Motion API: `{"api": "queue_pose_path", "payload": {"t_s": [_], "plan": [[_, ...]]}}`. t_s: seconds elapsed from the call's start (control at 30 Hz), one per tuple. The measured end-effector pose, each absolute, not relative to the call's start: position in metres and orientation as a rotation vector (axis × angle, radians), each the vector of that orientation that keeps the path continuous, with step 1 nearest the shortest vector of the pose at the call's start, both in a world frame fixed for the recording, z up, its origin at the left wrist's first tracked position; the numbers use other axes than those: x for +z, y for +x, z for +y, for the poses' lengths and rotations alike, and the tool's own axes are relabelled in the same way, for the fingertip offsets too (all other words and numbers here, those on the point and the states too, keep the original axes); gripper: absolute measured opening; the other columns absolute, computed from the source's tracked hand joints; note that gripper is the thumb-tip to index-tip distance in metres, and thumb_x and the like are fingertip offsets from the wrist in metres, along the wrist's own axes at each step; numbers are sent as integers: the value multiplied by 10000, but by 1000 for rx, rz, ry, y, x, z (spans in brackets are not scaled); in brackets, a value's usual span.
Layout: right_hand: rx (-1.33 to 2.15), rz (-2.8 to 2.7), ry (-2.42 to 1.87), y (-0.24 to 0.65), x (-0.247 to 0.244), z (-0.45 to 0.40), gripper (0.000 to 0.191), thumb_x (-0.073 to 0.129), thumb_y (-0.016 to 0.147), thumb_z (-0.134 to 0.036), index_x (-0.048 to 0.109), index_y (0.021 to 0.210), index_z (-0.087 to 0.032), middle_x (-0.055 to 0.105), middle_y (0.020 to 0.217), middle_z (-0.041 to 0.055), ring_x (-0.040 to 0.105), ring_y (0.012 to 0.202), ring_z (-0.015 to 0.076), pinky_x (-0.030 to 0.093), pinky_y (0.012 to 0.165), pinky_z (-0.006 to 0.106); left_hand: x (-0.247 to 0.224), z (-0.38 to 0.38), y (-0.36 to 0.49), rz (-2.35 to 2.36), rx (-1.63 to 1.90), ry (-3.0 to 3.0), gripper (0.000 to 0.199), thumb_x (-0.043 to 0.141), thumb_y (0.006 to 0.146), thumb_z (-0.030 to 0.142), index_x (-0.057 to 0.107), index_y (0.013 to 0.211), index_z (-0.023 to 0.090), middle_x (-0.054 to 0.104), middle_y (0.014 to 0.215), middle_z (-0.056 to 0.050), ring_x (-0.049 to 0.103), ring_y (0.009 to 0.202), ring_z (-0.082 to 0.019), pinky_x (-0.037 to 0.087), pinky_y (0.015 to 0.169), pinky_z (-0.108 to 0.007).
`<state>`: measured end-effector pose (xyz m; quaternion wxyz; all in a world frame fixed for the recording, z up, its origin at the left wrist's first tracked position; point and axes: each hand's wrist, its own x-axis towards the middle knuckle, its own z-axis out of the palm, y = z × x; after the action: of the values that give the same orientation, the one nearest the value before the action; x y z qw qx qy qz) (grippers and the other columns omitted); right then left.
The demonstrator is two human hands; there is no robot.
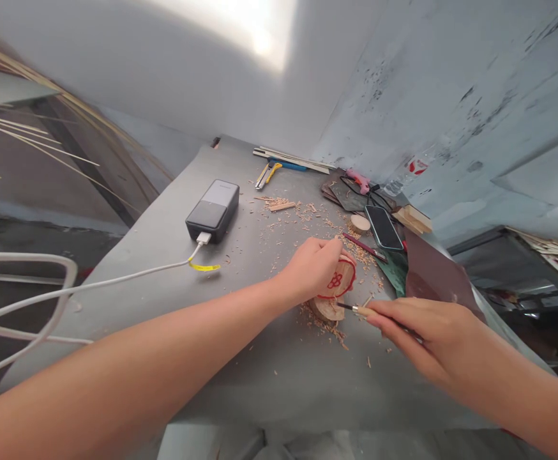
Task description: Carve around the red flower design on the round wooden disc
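My left hand [316,268] is closed on a round wooden disc [344,283], holding it tilted up. A red ring and a red flower shape mark the disc's face. Under its lower edge lies another round wood piece [325,309], with shavings about it. My right hand [420,329] grips a carving tool [362,311] by its light wooden handle. The dark metal tip of the tool points left, just below the disc and over the lower wood piece; whether it touches the wood I cannot tell.
A power bank [214,207] with a white cable [135,276] stands on the grey table [241,383]. Behind are a yellow box cutter [269,174] and thin wood strips [288,158]. To the right lie a phone [384,227], a small wood disc [360,223] and a dark red pen-like tool [362,246].
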<state>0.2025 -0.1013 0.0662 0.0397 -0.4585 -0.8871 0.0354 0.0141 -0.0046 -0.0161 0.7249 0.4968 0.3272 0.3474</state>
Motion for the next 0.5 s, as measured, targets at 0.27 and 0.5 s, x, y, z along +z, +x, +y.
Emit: {"api": "queue_pose_path", "payload": {"t_s": [0.27,0.5], "plan": [[601,-2318,-1973,197,57,-101,456,495,1009,-534,694,707,-256,545,494,-17,435,413,141,298,425,293,-21,-3,18,718,798,998,383,430,859,340,629,564,198,645,608,-54,585,559,-166,472,542,-257],[771,-2148,-2125,188,53,-104,551,424,978,-648,623,660,-244,488,495,-10,394,437,145,287,452,293,-20,-5,19,757,817,932,401,411,890,336,607,567,202,634,602,-58,588,558,-176,493,559,-279]]}}
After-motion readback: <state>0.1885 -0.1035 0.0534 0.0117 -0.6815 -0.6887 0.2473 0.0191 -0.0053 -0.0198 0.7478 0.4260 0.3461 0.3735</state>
